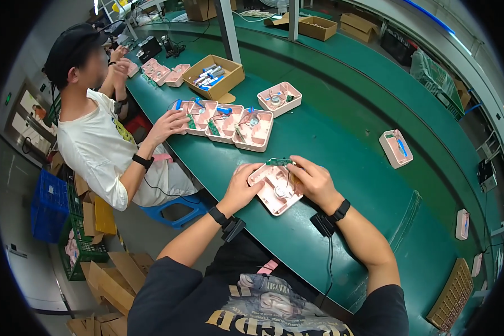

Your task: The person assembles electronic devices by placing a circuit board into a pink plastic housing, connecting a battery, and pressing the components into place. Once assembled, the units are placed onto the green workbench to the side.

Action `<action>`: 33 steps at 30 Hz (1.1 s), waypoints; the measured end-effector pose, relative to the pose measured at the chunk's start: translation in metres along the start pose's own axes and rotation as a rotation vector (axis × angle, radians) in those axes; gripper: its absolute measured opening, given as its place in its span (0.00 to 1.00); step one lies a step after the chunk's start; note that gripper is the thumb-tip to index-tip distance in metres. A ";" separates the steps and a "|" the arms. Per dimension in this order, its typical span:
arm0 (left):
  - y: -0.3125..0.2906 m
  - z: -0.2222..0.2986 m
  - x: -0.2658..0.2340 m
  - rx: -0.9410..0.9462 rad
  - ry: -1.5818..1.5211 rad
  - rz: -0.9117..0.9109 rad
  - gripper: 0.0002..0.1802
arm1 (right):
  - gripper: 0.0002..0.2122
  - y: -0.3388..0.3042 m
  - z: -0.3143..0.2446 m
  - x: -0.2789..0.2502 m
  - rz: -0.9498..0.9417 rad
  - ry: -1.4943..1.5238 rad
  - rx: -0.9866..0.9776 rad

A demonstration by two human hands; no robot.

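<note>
Head-worn fisheye, facing down — workbench (353, 168) near

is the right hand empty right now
No: the right hand grips a green circuit board at the far edge of the pink case.

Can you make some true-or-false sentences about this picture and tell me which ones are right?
1. The left hand holds a pink plastic case. True.
2. The workbench is red. False; the workbench is green.
3. The right hand holds a green circuit board. True.
4. The co-worker is bareheaded. False; the co-worker wears a black cap.
5. An open cardboard box holds blue and grey cylinders. True.
</note>
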State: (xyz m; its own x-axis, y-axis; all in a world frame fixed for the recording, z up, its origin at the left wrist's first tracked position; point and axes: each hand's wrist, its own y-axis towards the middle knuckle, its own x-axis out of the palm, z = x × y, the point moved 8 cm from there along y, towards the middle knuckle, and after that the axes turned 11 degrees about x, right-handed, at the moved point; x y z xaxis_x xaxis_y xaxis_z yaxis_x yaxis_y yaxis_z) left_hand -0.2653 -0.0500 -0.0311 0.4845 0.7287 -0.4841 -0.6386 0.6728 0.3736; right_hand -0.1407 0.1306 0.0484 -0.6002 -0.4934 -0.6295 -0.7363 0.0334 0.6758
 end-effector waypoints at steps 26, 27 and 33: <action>0.018 -0.015 -0.034 0.050 -0.098 -0.347 0.22 | 0.08 0.046 -0.030 0.052 -0.511 0.128 0.239; 0.023 -0.014 -0.034 0.062 -0.083 -0.333 0.22 | 0.07 0.051 -0.030 0.048 -0.487 0.106 0.202; 0.025 -0.017 -0.026 0.100 -0.177 -0.312 0.21 | 0.07 0.041 -0.026 0.047 -0.505 0.036 0.362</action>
State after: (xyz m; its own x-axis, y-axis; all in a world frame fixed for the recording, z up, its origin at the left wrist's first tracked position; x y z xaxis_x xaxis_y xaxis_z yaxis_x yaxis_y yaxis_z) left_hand -0.3043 -0.0544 -0.0221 0.7481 0.4916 -0.4458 -0.3864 0.8688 0.3096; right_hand -0.1908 0.0867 0.0566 -0.1436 -0.5540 -0.8200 -0.9896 0.0777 0.1207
